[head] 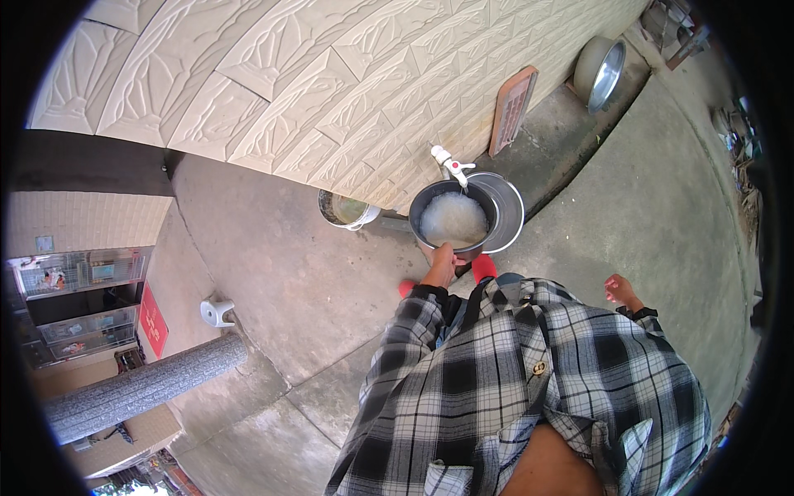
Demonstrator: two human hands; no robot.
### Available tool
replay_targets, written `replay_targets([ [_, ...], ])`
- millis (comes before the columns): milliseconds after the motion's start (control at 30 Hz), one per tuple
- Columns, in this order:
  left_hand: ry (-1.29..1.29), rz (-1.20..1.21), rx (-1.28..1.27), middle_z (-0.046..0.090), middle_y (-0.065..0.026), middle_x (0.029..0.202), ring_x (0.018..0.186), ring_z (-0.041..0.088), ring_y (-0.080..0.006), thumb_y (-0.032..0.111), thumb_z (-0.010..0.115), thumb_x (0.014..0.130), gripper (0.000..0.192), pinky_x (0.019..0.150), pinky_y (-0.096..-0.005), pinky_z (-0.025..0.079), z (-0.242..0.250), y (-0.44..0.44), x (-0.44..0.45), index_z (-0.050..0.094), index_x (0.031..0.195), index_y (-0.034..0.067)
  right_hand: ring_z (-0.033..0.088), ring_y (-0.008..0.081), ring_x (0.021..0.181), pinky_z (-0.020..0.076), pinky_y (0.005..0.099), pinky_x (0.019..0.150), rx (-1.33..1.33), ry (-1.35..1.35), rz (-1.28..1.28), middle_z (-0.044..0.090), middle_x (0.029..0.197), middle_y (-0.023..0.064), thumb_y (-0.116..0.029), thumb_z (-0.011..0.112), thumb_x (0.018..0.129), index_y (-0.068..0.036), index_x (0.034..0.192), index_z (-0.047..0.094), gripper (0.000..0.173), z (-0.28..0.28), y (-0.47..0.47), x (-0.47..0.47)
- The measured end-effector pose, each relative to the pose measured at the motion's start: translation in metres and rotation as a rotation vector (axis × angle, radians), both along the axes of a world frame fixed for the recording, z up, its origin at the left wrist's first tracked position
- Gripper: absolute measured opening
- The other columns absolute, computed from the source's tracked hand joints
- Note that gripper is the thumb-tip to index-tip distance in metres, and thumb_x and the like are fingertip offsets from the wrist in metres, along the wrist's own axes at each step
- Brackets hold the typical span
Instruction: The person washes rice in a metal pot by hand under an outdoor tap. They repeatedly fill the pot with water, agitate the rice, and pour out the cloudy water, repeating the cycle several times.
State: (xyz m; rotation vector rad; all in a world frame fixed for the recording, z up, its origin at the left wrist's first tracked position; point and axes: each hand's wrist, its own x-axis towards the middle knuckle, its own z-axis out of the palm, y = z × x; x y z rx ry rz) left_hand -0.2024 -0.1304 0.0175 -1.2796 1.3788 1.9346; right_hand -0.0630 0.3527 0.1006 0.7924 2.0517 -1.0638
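My left hand (pixel 443 266) grips the near rim of a dark round pot (pixel 417 214). Cloudy, whitish water (pixel 454 218) with foam swirls inside it; whatever lies at the bottom is hard to make out. Above the pot, a white plastic tap (pixel 448 162) with a red dot on its handle lets a thin stream fall into it. Partly under the pot, on its right, is a wide metal basin (pixel 510 214). Off to the right, away from the pot, my right hand (pixel 620 291) hangs with loosely bent fingers and no visible object in it.
A white bucket (pixel 366 216) stands left of the pot by the tiled wall (pixel 372 93). An orange-pink washboard-like panel (pixel 513 111) and a large metal basin (pixel 598 74) lean along that wall. A plastic stool (pixel 217 313) and a grey column (pixel 149 387) are farther left.
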Motion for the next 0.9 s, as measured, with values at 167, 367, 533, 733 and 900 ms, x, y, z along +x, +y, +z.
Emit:
replay_targets([
  [167, 0.023, -0.08, -0.014, 0.057, -0.0214, 0.085, 0.054, 0.06, -0.0243, 0.009, 0.035, 0.077, 0.033, 0.036, -0.0269, 0.046, 0.017, -0.007, 0.002, 0.041, 0.103, -0.009, 0.054, 0.0133, 0.051, 0.0435, 0.0255, 0.044, 0.014, 0.004, 0.028, 0.054, 0.065, 0.0049, -0.008, 0.05, 0.076, -0.005, 0.084, 0.05, 0.009, 0.004, -0.001, 0.001],
  [367, 0.028, -0.184, -0.038, 0.056, -0.0253, 0.085, 0.063, 0.062, -0.0302, 0.011, 0.035, 0.076, 0.04, 0.034, -0.0225, 0.043, 0.039, -0.037, 0.003, 0.035, 0.108, -0.013, 0.055, 0.0133, 0.051, 0.0438, 0.0256, 0.044, 0.066, 0.023, 0.052, 0.054, 0.064, 0.0048, -0.007, 0.05, 0.075, -0.004, 0.083, 0.05, 0.009, 0.016, -0.001, 0.006],
  [533, 0.119, -0.206, 0.024, 0.057, -0.0269, 0.076, 0.058, 0.062, -0.0286, 0.011, 0.036, 0.077, 0.039, 0.036, -0.0245, 0.046, 0.026, -0.027, -0.018, 0.034, 0.106, -0.016, 0.055, 0.0135, 0.052, 0.0442, 0.0256, 0.045, 0.086, -0.009, 0.004, 0.055, 0.063, 0.0045, -0.008, 0.05, 0.075, -0.004, 0.083, 0.051, 0.01, 0.034, 0.0, 0.018],
  [733, -0.026, -0.225, 0.123, 0.058, -0.0263, 0.075, 0.06, 0.062, -0.0266, 0.012, 0.037, 0.077, 0.039, 0.036, -0.0218, 0.045, 0.014, -0.015, -0.015, 0.037, 0.105, -0.015, 0.055, 0.013, 0.052, 0.044, 0.0252, 0.045, 0.115, -0.033, -0.01, 0.055, 0.064, 0.0042, -0.009, 0.051, 0.075, -0.005, 0.084, 0.051, 0.01, 0.04, -0.001, 0.023],
  [900, 0.003, -0.436, 0.091, 0.06, -0.0224, 0.077, 0.06, 0.063, -0.0231, 0.014, 0.037, 0.077, 0.035, 0.031, -0.0172, 0.032, 0.018, -0.04, -0.024, 0.041, 0.102, -0.012, 0.056, 0.0128, 0.052, 0.0443, 0.0252, 0.045, 0.111, -0.017, -0.033, 0.055, 0.065, 0.0042, -0.009, 0.051, 0.074, -0.005, 0.084, 0.051, 0.011, 0.04, -0.001, 0.024],
])
